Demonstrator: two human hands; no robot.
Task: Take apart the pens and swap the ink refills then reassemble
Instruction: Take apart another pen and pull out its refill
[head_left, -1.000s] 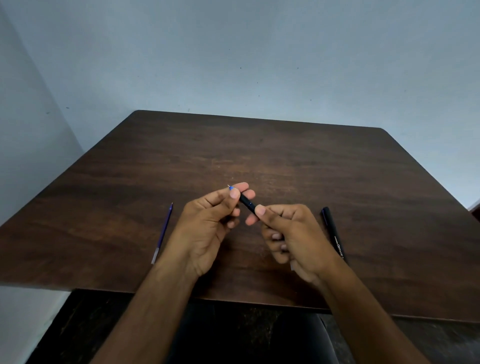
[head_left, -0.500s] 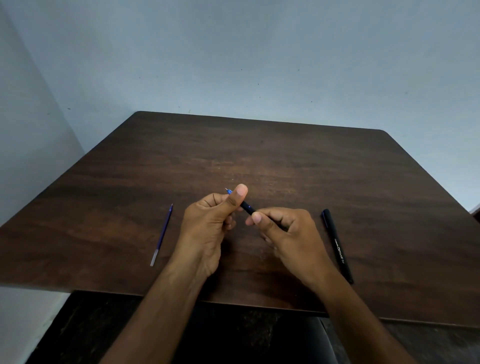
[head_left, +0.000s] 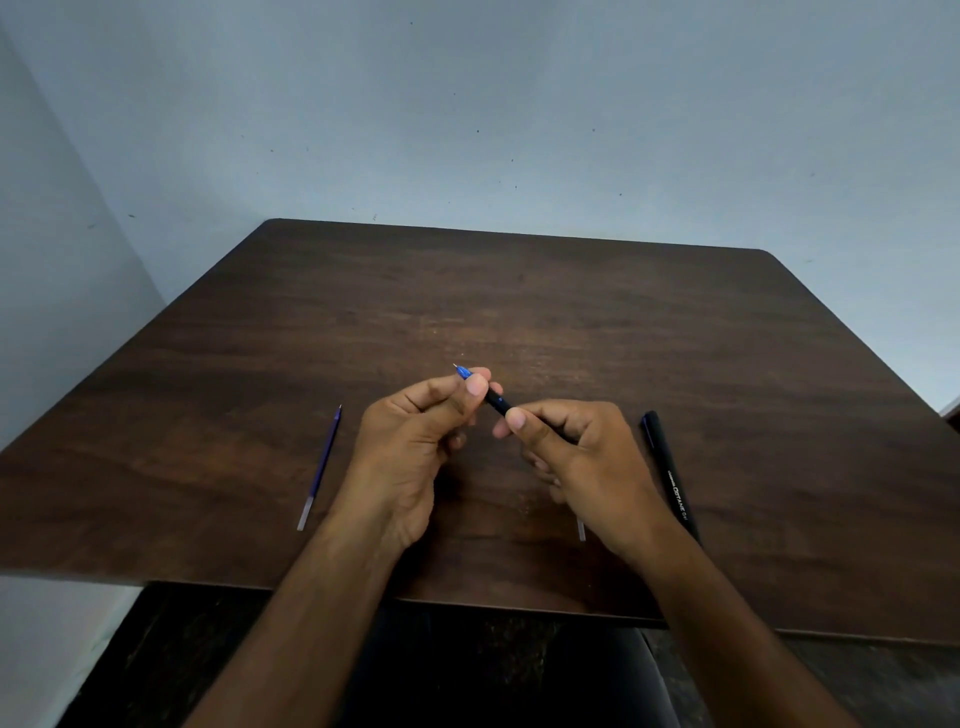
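The left hand (head_left: 415, 441) pinches the blue tip (head_left: 462, 372) of a black pen (head_left: 497, 404) between thumb and fingers, while the right hand (head_left: 576, 457) grips its barrel above the worktop (head_left: 519, 291). A loose refill (head_left: 319, 467) lies to the left, a second black pen (head_left: 670, 475) to the right. Judging by the grips, the tip is being twisted: best keep the barrel steady, turn only the tip, and hold both parts in line.
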